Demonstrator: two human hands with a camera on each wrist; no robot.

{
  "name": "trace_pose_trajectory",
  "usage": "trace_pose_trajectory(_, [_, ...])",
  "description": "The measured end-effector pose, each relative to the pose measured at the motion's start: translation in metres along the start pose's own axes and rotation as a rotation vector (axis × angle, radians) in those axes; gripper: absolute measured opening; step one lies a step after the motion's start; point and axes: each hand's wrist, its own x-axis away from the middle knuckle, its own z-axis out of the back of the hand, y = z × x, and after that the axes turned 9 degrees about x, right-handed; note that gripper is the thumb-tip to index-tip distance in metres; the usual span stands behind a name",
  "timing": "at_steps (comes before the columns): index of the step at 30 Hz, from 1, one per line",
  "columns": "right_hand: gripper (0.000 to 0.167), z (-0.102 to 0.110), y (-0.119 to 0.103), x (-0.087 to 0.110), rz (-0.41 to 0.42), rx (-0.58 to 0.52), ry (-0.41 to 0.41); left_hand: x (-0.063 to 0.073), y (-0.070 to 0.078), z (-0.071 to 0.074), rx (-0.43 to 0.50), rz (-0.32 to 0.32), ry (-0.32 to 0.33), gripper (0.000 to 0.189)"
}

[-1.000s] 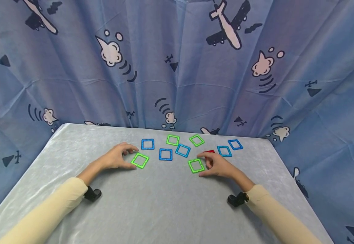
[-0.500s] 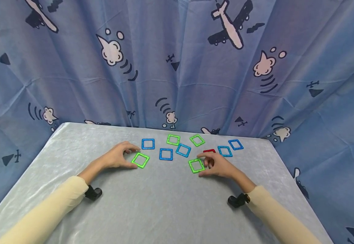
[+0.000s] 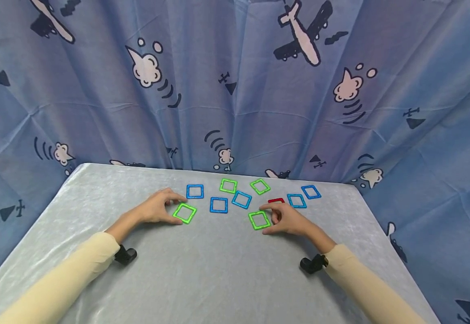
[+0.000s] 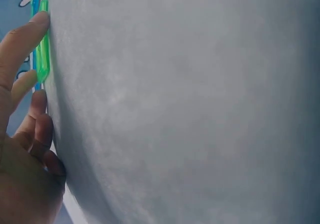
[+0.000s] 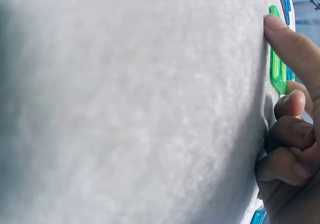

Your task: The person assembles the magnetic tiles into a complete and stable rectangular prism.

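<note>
We're at the left hand (image 3: 158, 208): thumb and forefinger pinch opposite sides of the left green square (image 3: 192, 216), which sits inward, to its right. Over to the right hand (image 3: 287, 219), mirroring it, pinching the right green square (image 3: 252, 221), inward to its left. So the two greens face each other across a gap, both askew; equal-looking sides give us no long axis. Farther back between them, a blue square (image 3: 219, 212); beyond the right forefinger, a partly hidden red piece (image 3: 276, 200). No brands, labels or writing can we read, on pieces, desk (image 3: 219, 270) or plane-printed curtain (image 3: 202, 99).
</note>
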Motion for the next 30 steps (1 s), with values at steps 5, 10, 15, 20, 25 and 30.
trace_pose_trajectory(5, [0.06, 0.001, -0.003, -0.001, -0.018, -0.012, -0.009, -0.003, 0.0, -0.001, -0.008, -0.01, -0.019, 0.059])
trace_pose_trajectory(10, [0.058, 0.001, -0.005, 0.001, -0.028, -0.039, 0.003, -0.004, 0.001, 0.0, 0.006, -0.005, -0.028, 0.056])
trace_pose_trajectory(15, [0.056, 0.0, -0.006, 0.0, -0.024, -0.05, 0.008, -0.002, 0.001, 0.0, 0.0, 0.004, -0.016, 0.055])
trace_pose_trajectory(20, [0.053, 0.0, -0.004, 0.003, -0.031, -0.012, 0.03, 0.002, 0.001, 0.0, 0.036, -0.017, 0.037, 0.051])
trace_pose_trajectory(25, [0.051, 0.0, -0.001, 0.008, -0.058, -0.002, 0.078, 0.008, 0.005, 0.002, 0.062, 0.019, 0.085, 0.051])
trace_pose_trajectory(30, [0.051, -0.001, -0.002, 0.015, -0.066, -0.026, 0.107, 0.015, 0.01, 0.006, 0.079, 0.067, 0.102, 0.052])
